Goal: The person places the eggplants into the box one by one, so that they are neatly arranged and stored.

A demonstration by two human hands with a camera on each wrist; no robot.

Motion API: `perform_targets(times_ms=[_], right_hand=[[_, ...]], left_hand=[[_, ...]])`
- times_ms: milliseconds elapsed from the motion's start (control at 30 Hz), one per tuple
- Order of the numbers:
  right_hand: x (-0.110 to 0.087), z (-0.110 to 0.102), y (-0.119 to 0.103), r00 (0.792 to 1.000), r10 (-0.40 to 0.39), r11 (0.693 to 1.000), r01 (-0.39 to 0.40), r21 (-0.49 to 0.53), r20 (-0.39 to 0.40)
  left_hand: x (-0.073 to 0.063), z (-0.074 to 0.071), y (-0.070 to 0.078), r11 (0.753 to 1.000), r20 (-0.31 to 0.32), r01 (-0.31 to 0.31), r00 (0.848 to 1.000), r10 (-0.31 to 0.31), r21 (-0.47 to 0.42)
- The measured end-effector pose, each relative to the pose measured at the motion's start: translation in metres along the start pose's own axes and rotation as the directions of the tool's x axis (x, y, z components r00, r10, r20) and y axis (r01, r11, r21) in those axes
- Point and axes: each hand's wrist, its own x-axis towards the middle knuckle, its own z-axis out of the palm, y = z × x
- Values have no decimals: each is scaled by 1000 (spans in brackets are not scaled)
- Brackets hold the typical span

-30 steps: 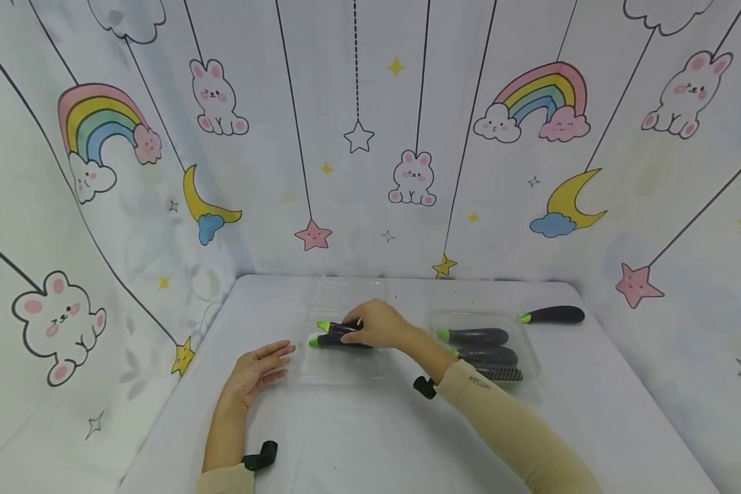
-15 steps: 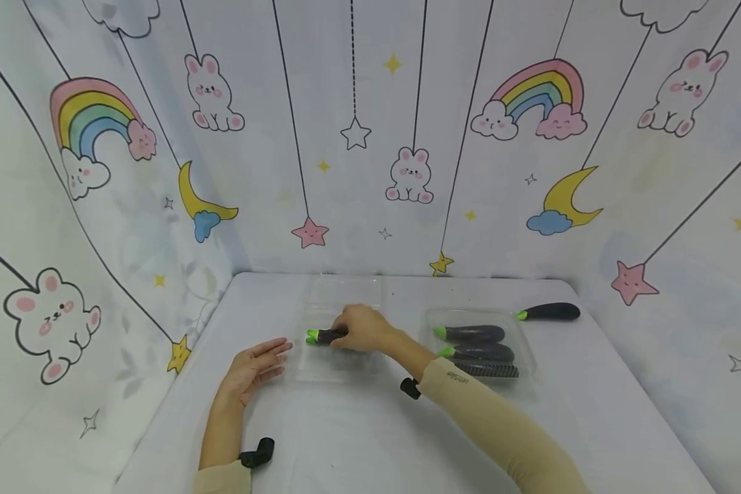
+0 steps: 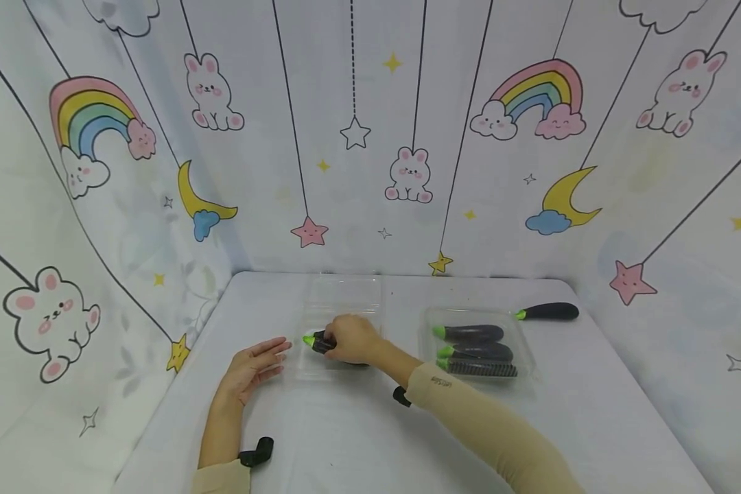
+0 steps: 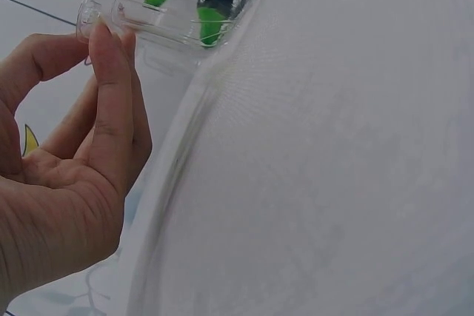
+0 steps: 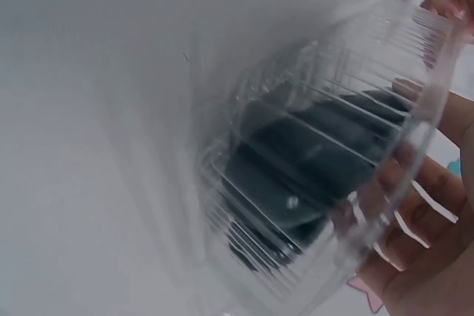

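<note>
A clear plastic box (image 3: 324, 375) stands at the left of the table, its lid (image 3: 346, 288) folded open toward the back. Inside it, eggplants (image 3: 322, 345) with bright green stem ends lie side by side, two stems showing in the left wrist view. My right hand (image 3: 355, 338) reaches in from above and grips one dark eggplant, its body mostly hidden under the palm. At the box's left edge my left hand (image 3: 256, 368) pinches the rim (image 4: 92, 24) between thumb and fingers. Through the ribbed wall, dark eggplant bodies (image 5: 296, 160) show in the right wrist view.
To the right, a second clear box (image 3: 525, 343) holds several eggplants (image 3: 472, 334) lying lengthwise, the front one seen through the ribbed wall. A single eggplant (image 3: 549, 312) lies on the white table beyond that box's back right corner. A patterned curtain (image 3: 272, 137) rises behind the table.
My right hand has moved left and toward the front inside the box, the eggplant going with it. The green stem ends have come closer together. My left hand stays at the rim.
</note>
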Motion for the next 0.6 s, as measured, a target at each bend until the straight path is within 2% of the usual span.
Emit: perform_targets(times_ms=[100, 267, 600], right_hand=[[0, 6, -4, 1000, -4, 1000, 4, -15, -7], [-2, 15, -5, 1000, -8, 995, 8, -103, -2], [2, 25, -3, 998, -27, 966, 12, -259, -53]], left_hand=[[-1, -1, 0, 1000, -3, 1, 1000, -2, -5], [-1, 0, -1, 1000, 4, 6, 1000, -6, -14], [-1, 0, 0, 1000, 2, 7, 1000, -7, -14]])
